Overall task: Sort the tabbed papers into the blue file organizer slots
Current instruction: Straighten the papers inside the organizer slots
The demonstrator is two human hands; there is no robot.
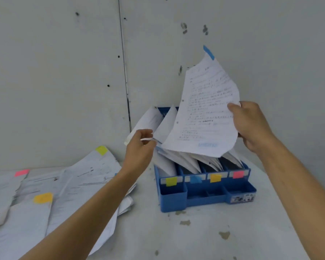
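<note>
A blue file organizer (204, 196) stands against the wall with papers leaning in its slots. Its front strip carries a yellow-green tab (171, 181), a blue tab (195, 179), an orange tab (215, 178) and a pink tab (238, 174). My right hand (251, 124) grips the right edge of a printed sheet (206, 113) with a blue tab (208, 52) at its top corner, held above the slots. My left hand (139, 149) pinches the edges of the papers (154, 121) standing in the left slots, beside the sheet's lower left corner.
A loose spread of tabbed papers (64, 188) lies on the white table at the left, showing a yellow-green tab (101, 150), a pink tab (22, 172) and an orange tab (43, 197). The grey wall stands right behind the organizer. Bare tabletop (195, 237) lies in front.
</note>
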